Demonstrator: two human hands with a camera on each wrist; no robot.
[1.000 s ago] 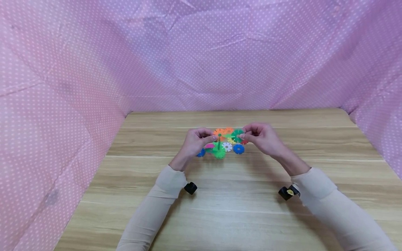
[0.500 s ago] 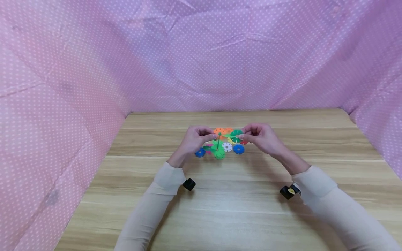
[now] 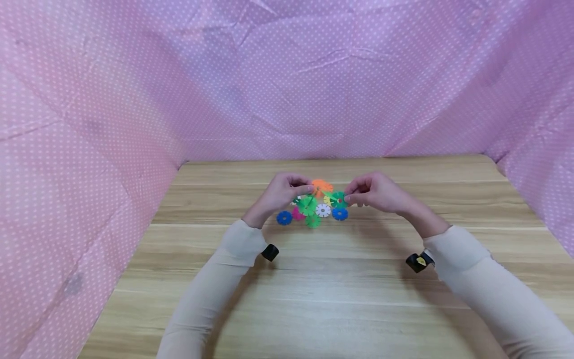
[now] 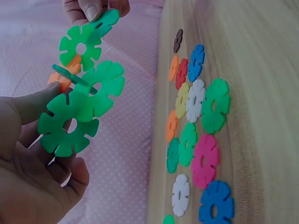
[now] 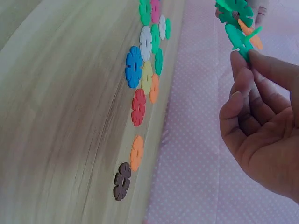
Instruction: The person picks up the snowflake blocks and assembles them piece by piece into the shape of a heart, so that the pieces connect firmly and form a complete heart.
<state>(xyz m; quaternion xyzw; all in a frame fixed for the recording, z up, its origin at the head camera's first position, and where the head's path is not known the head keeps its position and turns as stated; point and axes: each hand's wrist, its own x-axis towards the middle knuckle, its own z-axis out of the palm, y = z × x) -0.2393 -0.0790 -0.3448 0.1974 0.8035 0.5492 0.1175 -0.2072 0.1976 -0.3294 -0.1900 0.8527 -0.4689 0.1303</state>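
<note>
Between my two hands hangs a joined piece of several slotted snowflake discs (image 4: 81, 46), mostly green with one orange disc (image 4: 70, 71) among them. My left hand (image 3: 283, 193) pinches it by the orange disc, the thumb against that disc's edge in the left wrist view. At the other end, my right hand (image 3: 378, 192) pinches a green disc (image 5: 239, 41) between thumb and forefinger. The held piece is raised above the table. In the head view it overlaps loose discs lying behind it, so some edges are hard to tell apart.
Loose discs lie flat on the wooden table (image 3: 341, 309) below the hands, among them a blue disc (image 3: 284, 218), a pink disc (image 4: 205, 161), a white disc (image 3: 323, 210), a red disc (image 5: 138, 107) and a brown disc (image 5: 122, 182). A pink dotted curtain (image 3: 287, 99) surrounds the table.
My left hand has shifted slightly up and right, turning the held piece so a light green disc now faces the head camera. The right hand keeps its pinch, slightly shifted.
</note>
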